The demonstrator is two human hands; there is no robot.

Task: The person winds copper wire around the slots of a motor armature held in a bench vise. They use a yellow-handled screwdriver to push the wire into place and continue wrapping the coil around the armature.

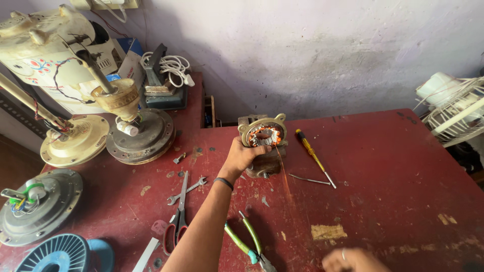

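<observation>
Left hand [241,157] grips stator [263,136] at its left rim, on table [383,166]; screwdriver [313,155] just right of stator; pliers [248,243] near, below; right hand [350,260] well below-right, grip unreadable.

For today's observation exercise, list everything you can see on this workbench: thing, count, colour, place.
motor stator: 1, copper and grey, table centre back
screwdriver: 1, yellow handle, right of stator
scissors: 1, red handles, front left
pliers: 1, green handles, front centre
spanner: 1, grey, left of arm
fan motors: several, cream and grey, left side
table: 1, red
left hand: on stator
right hand: bottom edge, a ring on its fingers
</observation>
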